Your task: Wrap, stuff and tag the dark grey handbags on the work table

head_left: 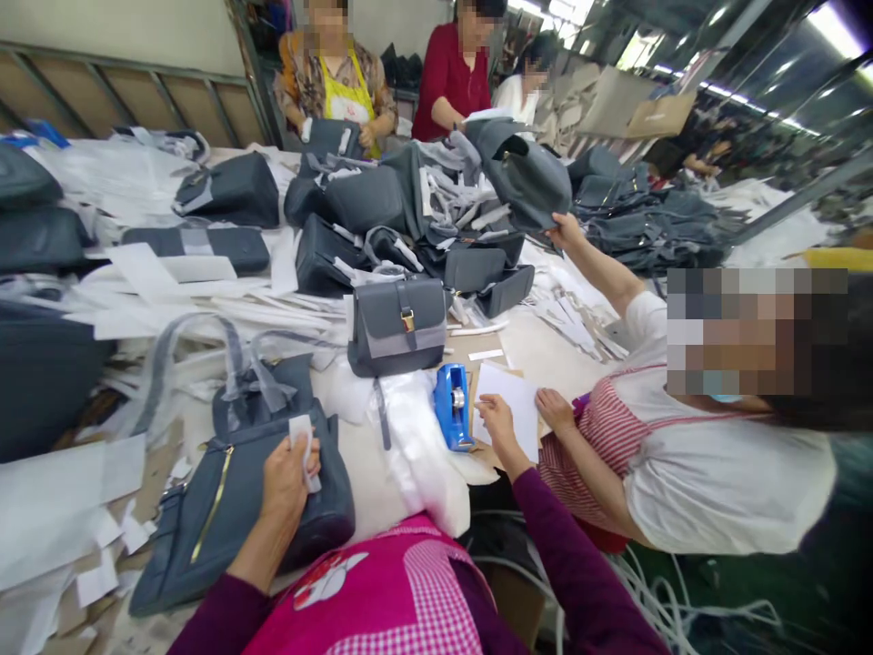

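My left hand (286, 478) is closed around a folded strip of white wrapping (300, 432), just above a dark grey-blue handbag (259, 491). This bag lies on the table with a gold zip on its front and wrapped handles stretching away from me. Right of it, my right hand (499, 428) is beside a blue tape dispenser (450, 409), over a sheet of white paper (522, 400). Its fingertips are drawn together; whether a piece of tape is between them is too small to see. A small flap bag (399, 327) with a gold clasp stands upright behind the dispenser.
Several dark bags (361, 196) and white paper strips (273, 309) are heaped across the table. At my right, a co-worker in a striped apron (614, 423) reaches over the table, holding a large dark bag (525, 173). Other people stand at the far side. Clear plastic (423, 446) lies before me.
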Motion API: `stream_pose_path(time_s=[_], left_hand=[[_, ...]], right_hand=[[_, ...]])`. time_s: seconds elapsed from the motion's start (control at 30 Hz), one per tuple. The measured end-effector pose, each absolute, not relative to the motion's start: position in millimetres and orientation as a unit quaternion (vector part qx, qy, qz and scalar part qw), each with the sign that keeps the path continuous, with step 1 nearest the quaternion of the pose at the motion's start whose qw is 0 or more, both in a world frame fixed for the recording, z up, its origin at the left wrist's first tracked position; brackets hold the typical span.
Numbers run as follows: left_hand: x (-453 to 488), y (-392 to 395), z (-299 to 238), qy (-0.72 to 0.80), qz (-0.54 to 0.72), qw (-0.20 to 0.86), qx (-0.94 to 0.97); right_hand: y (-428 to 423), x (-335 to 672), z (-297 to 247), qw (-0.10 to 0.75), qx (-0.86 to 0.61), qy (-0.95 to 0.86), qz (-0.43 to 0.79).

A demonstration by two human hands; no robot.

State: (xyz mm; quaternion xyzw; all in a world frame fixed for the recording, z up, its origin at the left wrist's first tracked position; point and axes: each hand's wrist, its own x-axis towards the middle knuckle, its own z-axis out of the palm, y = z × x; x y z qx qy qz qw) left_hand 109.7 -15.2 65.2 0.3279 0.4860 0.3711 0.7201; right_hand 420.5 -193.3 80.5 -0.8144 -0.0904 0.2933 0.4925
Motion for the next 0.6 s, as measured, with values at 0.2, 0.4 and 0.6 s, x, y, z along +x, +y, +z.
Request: stream_pose_path(time_s=[0.2,0.4,0.6], left_hand=[[112.9,-18.5,69.6,0.484,0.364,0.718,0.344],[114.3,-17.5,65.1,0.482,0.35,0.718,0.36],[114.2,-17.3,59.4,0.478,0.36,0.71,0.371]], right_hand=[[-206.3,409.2,50.3,0.49,-0.793,-0.034,0.361],[-202.0,394.9,39.9,0.512,-0.793,-0.019,0.33],[-231.3,374.3,51.6,0.516,-0.799,-0.035,0.307]])
